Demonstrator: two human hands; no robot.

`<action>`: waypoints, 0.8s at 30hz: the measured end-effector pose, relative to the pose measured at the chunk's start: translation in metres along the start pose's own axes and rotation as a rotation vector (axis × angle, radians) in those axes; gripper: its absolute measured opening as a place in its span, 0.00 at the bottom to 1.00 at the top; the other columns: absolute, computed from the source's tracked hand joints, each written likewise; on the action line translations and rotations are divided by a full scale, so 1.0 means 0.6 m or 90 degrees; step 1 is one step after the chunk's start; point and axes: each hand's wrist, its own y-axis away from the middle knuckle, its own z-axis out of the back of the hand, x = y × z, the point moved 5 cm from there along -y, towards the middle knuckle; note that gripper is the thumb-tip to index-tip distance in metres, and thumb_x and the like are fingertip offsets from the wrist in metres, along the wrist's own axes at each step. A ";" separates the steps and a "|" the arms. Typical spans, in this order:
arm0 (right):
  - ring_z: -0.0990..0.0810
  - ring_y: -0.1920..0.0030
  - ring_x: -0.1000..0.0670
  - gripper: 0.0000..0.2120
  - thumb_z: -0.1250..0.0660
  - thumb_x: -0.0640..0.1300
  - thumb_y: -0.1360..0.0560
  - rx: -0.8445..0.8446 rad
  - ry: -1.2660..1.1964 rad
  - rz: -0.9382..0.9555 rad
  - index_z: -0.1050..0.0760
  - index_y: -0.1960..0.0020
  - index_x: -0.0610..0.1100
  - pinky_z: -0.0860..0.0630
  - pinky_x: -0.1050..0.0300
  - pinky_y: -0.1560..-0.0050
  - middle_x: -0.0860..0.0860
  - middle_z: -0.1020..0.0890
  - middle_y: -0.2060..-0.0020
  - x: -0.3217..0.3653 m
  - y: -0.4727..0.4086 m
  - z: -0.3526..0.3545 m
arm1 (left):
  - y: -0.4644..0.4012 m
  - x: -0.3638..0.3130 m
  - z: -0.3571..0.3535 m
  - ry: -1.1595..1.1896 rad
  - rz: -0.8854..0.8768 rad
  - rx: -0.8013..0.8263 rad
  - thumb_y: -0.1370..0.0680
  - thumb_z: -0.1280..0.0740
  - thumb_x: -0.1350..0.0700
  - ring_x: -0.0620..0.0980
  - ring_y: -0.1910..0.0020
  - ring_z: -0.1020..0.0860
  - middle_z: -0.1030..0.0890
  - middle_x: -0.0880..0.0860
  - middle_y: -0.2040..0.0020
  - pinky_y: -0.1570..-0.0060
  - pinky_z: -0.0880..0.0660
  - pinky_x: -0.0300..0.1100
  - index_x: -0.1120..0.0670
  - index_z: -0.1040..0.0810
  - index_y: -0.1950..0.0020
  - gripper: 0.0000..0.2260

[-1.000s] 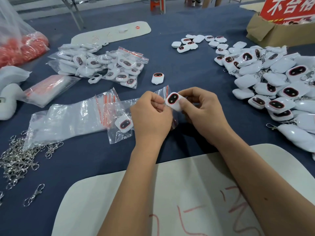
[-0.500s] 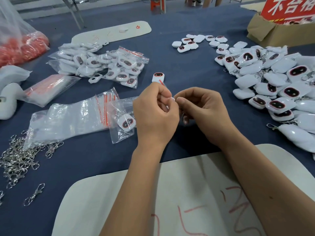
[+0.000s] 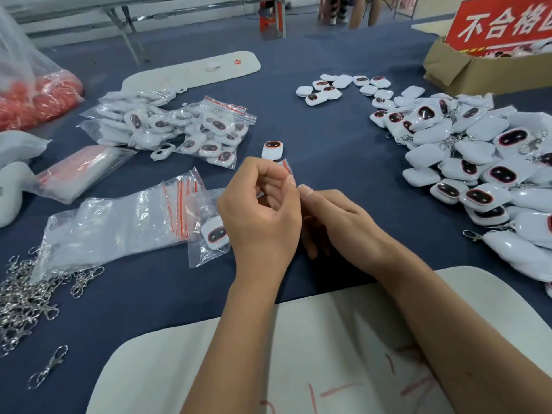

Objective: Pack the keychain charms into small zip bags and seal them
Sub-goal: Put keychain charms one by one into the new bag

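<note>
Covering the table, a blue cloth carries a heap of loose charms at its right edge and packed bags toward the far left. Mid-table, the left hand and right hand pinch a small zip bag between curled fingertips.

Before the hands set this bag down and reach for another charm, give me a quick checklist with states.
1. Bag top pinched by both hands: left hand and right hand meet at the red zip strip: ok.
2. Charm inside the held bag: hidden by the hands: cannot tell.
3. Seal fully closed: cannot tell.
4. Next charm within reach: loose charm just beyond the hands: ok.
5. Empty bags available: stack at left: ok.
</note>
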 end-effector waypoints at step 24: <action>0.28 0.38 0.40 0.19 0.36 0.33 0.21 -0.380 0.592 -0.082 0.20 0.32 0.43 0.37 0.60 0.39 0.45 0.19 0.40 -0.018 0.017 0.095 | 0.020 0.036 -0.036 -0.294 -0.004 0.239 0.24 0.30 0.59 0.49 0.48 0.28 0.21 0.44 0.52 0.51 0.37 0.36 0.50 0.22 0.52 0.05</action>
